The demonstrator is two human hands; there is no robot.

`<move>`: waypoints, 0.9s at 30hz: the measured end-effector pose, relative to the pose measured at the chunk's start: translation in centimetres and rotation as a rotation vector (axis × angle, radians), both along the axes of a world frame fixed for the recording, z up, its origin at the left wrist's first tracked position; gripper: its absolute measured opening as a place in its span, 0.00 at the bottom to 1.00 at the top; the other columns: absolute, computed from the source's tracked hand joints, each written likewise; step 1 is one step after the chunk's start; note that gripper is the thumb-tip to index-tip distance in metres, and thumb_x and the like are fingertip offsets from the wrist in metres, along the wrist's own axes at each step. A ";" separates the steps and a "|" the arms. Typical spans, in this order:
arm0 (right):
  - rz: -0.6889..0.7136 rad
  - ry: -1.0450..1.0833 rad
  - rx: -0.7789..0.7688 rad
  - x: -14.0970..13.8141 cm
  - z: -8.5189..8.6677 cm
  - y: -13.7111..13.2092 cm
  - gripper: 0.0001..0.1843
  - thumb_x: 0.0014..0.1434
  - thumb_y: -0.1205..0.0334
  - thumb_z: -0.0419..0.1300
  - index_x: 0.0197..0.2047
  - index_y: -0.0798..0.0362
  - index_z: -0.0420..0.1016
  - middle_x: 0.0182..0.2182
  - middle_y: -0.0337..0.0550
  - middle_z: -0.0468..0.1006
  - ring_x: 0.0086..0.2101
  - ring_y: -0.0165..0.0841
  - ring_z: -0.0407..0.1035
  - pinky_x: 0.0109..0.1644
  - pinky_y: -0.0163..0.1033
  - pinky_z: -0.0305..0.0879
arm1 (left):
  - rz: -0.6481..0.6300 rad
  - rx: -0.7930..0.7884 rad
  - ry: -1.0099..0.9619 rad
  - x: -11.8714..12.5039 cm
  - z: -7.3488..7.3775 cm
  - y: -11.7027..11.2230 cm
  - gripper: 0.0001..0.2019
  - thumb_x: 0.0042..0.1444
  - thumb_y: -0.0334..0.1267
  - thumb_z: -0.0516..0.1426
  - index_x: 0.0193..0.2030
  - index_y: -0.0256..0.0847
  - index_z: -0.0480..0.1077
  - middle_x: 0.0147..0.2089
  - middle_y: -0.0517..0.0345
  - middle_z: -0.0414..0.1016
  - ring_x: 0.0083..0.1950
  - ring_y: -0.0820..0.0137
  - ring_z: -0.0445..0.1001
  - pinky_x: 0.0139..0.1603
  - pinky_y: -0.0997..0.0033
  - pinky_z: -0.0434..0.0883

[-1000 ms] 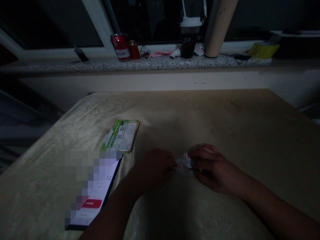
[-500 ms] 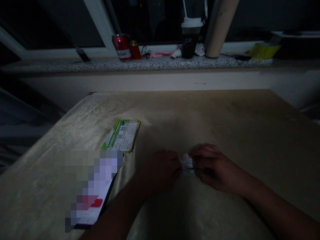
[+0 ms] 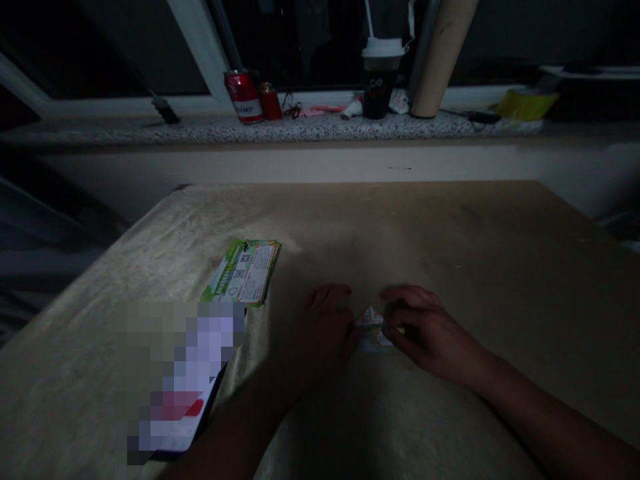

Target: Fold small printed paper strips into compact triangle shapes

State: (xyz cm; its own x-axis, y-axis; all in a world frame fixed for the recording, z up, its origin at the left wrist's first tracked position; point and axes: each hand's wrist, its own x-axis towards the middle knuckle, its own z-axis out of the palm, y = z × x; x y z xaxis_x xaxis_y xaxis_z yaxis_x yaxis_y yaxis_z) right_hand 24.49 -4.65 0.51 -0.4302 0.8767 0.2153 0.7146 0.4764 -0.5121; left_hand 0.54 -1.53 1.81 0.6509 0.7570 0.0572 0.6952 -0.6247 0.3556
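A small piece of printed paper, folded to a point at its far end, lies on the table between my two hands. My left hand rests at its left edge with the thumb and fingertips against it; the fingers are bent and dim in shadow. On the other side, my right hand pinches the paper's right side between thumb and forefinger, its other fingers curled. A pale lower part of the paper shows nearer to me, with a yellowish bit at my right fingertips.
Left of my arms lie a green printed card and a phone with a blurred-out screen. Along the stone windowsill stand a red can, a lighter-like red item, a lidded cup, a cardboard tube and yellow tape.
My right fingers have shifted their hold on the paper's right side. The paper's far end now looks more like a triangle, and my left fingers have stretched forward somewhat.
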 end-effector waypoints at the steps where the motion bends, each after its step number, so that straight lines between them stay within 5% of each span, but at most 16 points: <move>1: -0.009 0.002 0.004 0.0 -0.1 0.0 0.05 0.63 0.65 0.63 0.36 0.49 0.80 0.53 0.51 0.77 0.57 0.47 0.70 0.59 0.56 0.65 | 0.008 0.006 0.006 0.0 -0.1 0.0 0.10 0.65 0.41 0.59 0.37 0.38 0.77 0.65 0.42 0.67 0.67 0.51 0.62 0.67 0.44 0.62; 27: -0.117 -0.030 -0.016 -0.7 -0.6 0.2 0.06 0.61 0.64 0.64 0.33 0.50 0.81 0.53 0.51 0.76 0.55 0.47 0.69 0.57 0.56 0.65 | 0.204 -0.057 0.028 1.2 0.6 -0.6 0.11 0.61 0.42 0.62 0.32 0.38 0.78 0.68 0.40 0.68 0.68 0.46 0.64 0.66 0.39 0.60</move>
